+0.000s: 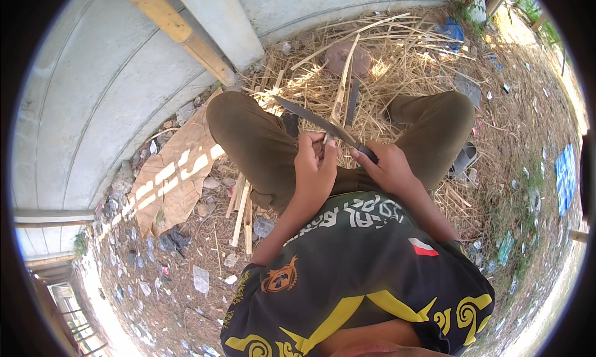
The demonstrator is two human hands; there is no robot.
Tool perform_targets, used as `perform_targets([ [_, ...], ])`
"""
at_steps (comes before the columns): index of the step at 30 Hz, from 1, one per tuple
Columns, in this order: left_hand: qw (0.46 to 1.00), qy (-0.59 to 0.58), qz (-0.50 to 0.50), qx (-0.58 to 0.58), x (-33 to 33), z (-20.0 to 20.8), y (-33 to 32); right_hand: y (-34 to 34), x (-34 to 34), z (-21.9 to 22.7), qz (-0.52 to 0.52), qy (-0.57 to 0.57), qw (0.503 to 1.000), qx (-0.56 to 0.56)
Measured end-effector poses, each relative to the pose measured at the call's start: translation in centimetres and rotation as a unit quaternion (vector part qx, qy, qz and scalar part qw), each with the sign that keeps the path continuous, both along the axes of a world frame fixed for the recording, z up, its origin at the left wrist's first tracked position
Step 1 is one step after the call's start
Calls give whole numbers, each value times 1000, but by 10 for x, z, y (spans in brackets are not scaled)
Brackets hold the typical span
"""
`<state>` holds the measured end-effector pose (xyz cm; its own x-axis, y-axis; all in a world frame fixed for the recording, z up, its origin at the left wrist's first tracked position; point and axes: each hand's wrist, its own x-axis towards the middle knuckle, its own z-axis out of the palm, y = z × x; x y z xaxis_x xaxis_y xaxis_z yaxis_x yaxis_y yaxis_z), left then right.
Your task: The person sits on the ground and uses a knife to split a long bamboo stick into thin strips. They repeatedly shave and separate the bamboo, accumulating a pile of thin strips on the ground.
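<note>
My right hand [386, 166] is closed round the dark handle of a large knife [304, 113]. Its long blade points up and to the left, crossing a pale split bamboo strip [342, 90]. Between the thumb and fingers of my left hand [315, 161] the near end of that strip is pinched, close beside the blade. From there the strip runs away from me, between my knees. Blade and strip meet just beyond my left fingertips; whether the edge bites into the strip, I cannot tell.
Loose strips and shavings [410, 59] cover the ground ahead, around a round reddish-brown stone [347, 59]. A dark flat piece [352, 102] lies between my knees. Flattened cardboard [167, 177] and several cut strips [241, 214] lie left. A grey wall [112, 90] with a bamboo pole [180, 31] stands beyond.
</note>
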<state>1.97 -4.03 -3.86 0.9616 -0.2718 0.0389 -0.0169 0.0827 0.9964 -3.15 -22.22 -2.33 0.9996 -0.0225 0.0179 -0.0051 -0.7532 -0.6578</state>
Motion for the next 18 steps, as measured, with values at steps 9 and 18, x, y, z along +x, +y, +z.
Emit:
perform_targets([
  [9, 995, -50, 24, 80, 3, -8, 1, 2, 27, -17, 0, -39, 994, -105],
  [18, 996, -21, 29, 82, 4, -10, 2, -3, 31, -32, 32, -25, 996, -79],
])
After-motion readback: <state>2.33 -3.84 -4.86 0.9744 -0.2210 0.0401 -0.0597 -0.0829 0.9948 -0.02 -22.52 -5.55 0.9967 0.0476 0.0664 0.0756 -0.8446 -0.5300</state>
